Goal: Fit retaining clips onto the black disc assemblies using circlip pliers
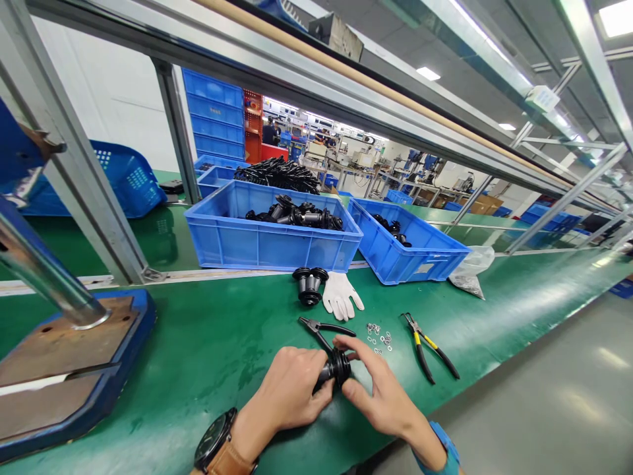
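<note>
A black flanged cylindrical part [340, 367] lies sideways just above the green bench. Wrapped round its narrower body is my left hand [297, 382], closed. My right hand [380, 389] curves its thumb and fingers about the wide ridged end, seemingly touching its edge. Just behind the hands are black-handled pliers [316, 326], partly hidden by them. Small metal rings [380, 338] are scattered to their right. Farther right lie yellow-and-black circlip pliers [425, 346] with jaws pointing away. Several similar black parts [310, 287] stand together beside a white glove [341, 297].
A blue bin [271, 244] of black parts stands at the back, with a second blue bin [420, 264] to its right. A clear plastic bag [469, 270] sits beside that. The blue-edged press base [74, 369] takes up the left, under a metal frame [93, 145].
</note>
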### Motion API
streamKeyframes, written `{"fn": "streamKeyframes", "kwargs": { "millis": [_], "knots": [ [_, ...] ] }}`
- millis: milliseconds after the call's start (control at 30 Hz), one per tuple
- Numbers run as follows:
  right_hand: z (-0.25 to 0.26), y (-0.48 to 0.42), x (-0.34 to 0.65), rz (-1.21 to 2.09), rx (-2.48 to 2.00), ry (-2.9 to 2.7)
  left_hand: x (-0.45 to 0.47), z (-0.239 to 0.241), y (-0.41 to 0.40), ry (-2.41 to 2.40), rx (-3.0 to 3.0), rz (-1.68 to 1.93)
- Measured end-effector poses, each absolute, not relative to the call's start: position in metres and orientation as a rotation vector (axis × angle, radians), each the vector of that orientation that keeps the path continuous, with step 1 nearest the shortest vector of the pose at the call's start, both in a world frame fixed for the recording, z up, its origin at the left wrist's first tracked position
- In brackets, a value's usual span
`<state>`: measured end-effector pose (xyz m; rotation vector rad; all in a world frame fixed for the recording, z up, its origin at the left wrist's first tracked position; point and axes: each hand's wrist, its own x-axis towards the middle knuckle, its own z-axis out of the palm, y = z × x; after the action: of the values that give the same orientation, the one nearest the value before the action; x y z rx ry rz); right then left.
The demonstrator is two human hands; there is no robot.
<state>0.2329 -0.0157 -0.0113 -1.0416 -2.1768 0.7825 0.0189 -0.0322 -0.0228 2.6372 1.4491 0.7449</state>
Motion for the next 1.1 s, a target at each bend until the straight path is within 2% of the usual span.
{"fn": "streamKeyframes", "kwargs": {
  "millis": [267, 433, 1100],
  "knots": [
    [-0.002, 0.107, 0.203, 0.424, -1.723, -1.949, 0.013, -0.021, -0.026, 1.566, 2.61, 0.691],
    [-0.017, 0.14, 0.193, 0.372, -1.979, -1.907, 0.009, -0.021, -0.023, 1.599, 2.602, 0.704],
    [-0.041, 0.133, 0.204, 0.429, -1.715, -1.855, 0.01, -0.025, -0.022, 1.544, 2.618, 0.949]
  ]
}}
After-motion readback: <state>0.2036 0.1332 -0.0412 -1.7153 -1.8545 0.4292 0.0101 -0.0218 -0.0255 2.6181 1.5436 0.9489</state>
